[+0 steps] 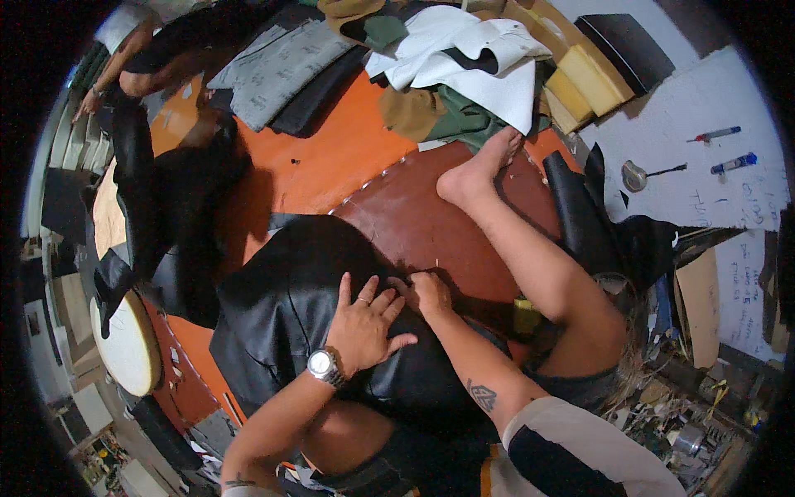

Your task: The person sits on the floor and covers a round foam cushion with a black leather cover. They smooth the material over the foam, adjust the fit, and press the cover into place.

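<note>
A large piece of black leather (273, 290) with seams lies over my lap and across the work surface. My left hand (364, 327) rests flat on it, fingers spread, a ring and a metal wristwatch (325, 366) on that arm. Just to the right, my right hand (426, 294) is closed with curled fingers at the leather's far edge. Whatever it grips is hidden by the fingers. The two hands nearly touch. Beyond them spreads a dark red-brown sheet (431, 207), partly beneath my bare foot (489, 170).
An orange sheet (298, 170) covers the surface behind. Grey folded material (286, 70), white material (472, 50) and yellow foam blocks (588, 79) are piled at the back. At far left a co-worker's arm (124, 50) shows. A round cushion (128, 344) stands left; pens (733, 163) lie right.
</note>
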Available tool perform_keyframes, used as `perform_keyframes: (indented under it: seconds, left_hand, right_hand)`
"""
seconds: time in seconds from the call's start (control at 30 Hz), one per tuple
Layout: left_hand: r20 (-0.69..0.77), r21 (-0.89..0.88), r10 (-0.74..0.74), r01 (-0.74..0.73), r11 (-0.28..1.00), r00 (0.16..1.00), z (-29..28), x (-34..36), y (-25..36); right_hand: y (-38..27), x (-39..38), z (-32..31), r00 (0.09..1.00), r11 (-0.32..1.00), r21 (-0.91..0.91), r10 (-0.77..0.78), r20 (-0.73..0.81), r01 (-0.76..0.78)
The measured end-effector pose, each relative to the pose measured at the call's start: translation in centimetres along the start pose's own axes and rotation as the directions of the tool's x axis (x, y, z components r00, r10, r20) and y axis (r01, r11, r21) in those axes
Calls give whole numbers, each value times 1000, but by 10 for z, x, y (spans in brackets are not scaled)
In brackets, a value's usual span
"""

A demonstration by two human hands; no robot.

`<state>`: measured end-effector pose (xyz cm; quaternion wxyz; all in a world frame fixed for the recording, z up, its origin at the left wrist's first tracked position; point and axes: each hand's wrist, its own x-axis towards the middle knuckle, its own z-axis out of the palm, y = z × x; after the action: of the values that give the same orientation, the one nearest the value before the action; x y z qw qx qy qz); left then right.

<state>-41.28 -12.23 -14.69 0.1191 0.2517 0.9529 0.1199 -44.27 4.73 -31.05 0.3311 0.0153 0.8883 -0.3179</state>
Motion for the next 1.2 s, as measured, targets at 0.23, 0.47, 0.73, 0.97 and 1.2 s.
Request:
perform_keyframes:
  seconds: [0.23, 0.47, 0.73, 0.97, 1.2]
  left_hand:
    - [158, 24, -172, 170, 985, 972, 32, 32, 6]
    - [307, 112, -272, 249, 962, 912, 34, 51, 8]
    - [487, 315, -457, 339, 887, 744, 29, 62, 9]
    - [407, 266, -449, 367, 891, 795, 0, 26, 9]
    - [261, 272, -455, 388, 881, 851, -23, 2, 31]
  right_hand:
    - [15, 16, 15, 992, 992, 15, -128, 14, 128]
    - [31, 38, 42, 965, 994, -40, -90, 248, 103]
    - [6, -40, -110, 961, 921, -273, -267, 78, 278]
    - [99, -137, -334, 748, 920, -370, -335, -573, 129]
    - [216, -121, -180, 997, 808, -588, 70, 42, -32]
